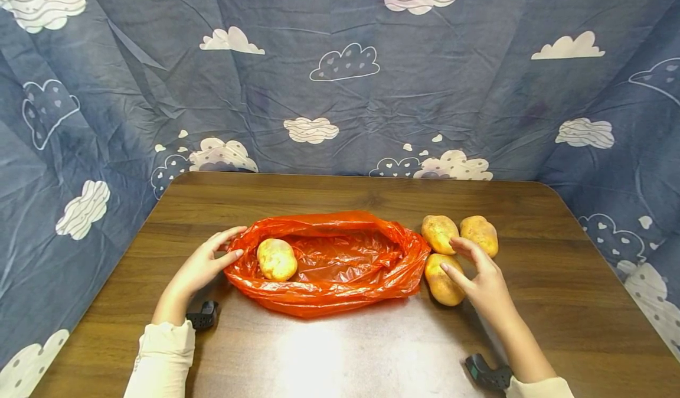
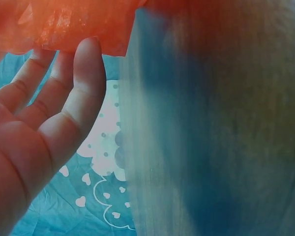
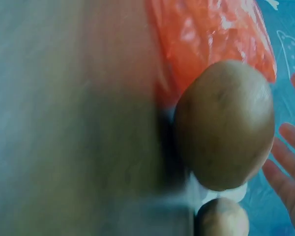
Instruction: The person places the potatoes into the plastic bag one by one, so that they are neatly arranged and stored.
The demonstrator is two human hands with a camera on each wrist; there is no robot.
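Note:
A red plastic bag (image 1: 340, 300) lies on the table with its mouth spread wide, and one potato (image 1: 277, 260) sits inside at its left end. My left hand (image 1: 202, 265) touches the bag's left rim with spread fingers; the left wrist view shows the fingertips (image 2: 88, 59) at the red film. Just right of the bag, three potatoes lie in a cluster: a near one (image 1: 445, 283), a back one (image 1: 440, 234) and a right one (image 1: 480, 235). Over them is my right hand (image 1: 483, 280), thumb and fingers apart, the thumb overlapping the near potato in the head view.
The brown wooden table (image 1: 547, 256) has its far edge against a blue cloud-patterned cloth (image 1: 340, 103), which also hangs at both sides. A black wrist device (image 1: 204, 316) shows beside the left wrist, another black device (image 1: 486, 374) beside the right.

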